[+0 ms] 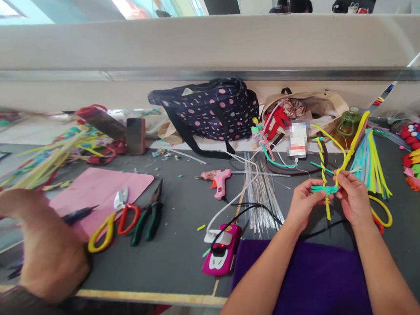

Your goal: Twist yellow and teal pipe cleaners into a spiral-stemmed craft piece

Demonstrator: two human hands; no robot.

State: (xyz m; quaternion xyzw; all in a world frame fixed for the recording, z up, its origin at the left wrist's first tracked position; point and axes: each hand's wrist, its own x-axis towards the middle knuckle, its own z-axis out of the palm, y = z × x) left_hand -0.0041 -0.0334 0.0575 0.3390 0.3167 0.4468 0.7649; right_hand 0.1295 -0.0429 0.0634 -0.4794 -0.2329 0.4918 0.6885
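My left hand (305, 202) is closed, its fingertips pinching a short bundle of teal pipe cleaners (319, 188). A twisted yellow pipe cleaner (322, 160) crosses that bundle upright, and its lower end sticks out below my fingers. My right hand (353, 196) is also closed, with thumb and fingers on the bundle's right end, right by a long yellow pipe cleaner strand (349, 151) that runs up and to the right. Exactly which strands sit inside the right fingertips is partly hidden. Yellow-handled scissors (383, 211) lie partly behind my right wrist.
A purple cloth (316, 278) lies under my forearms. Left of it are a magenta power strip (224, 254), a pink glue gun (219, 180) and metal wires (261, 197). A co-worker's arm (47, 235) reaches in at left near scissors (115, 215) and pliers (151, 216). Bags (209, 111) stand behind.
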